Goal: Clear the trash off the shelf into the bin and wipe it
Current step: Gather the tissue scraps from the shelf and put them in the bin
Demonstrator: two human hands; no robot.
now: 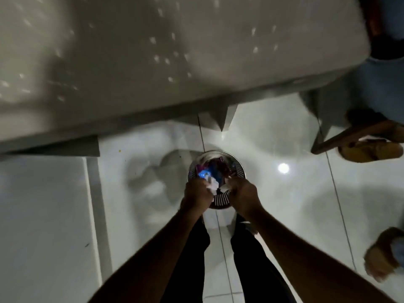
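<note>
Head view, looking steeply down; frame dim and motion-blurred.

Both arms reach forward and down over a small round bin (215, 171) standing on a glossy white tiled floor (273, 193). The bin has slotted sides and sits directly in front of the person's dark-trousered legs (194, 248).

Left hand (197, 193): at the bin's near-left rim, fingers curled around crumpled white paper (213, 184). The paper sticks out past the knuckles, over the bin's mouth.

Right hand (243, 193): at the near-right rim, fingers closed on a smaller white scrap (225, 188). The two hands are close together, the scraps nearly meeting between them.

Inside the bin: wrappers (213, 168) already lying there, one bright blue, others purple-red. Details too blurred to read.

Beyond the bin: a large pale shelf surface (153, 62) fills the upper frame, speckled with small light spots; whether these are litter or reflections, cannot tell. Its edge runs diagonally above the bin.

Right edge: another person's feet in tan sandals (371, 149), blue trouser leg above. A bright lamp reflection (283, 167) shows on the tiles just right of the bin.
</note>
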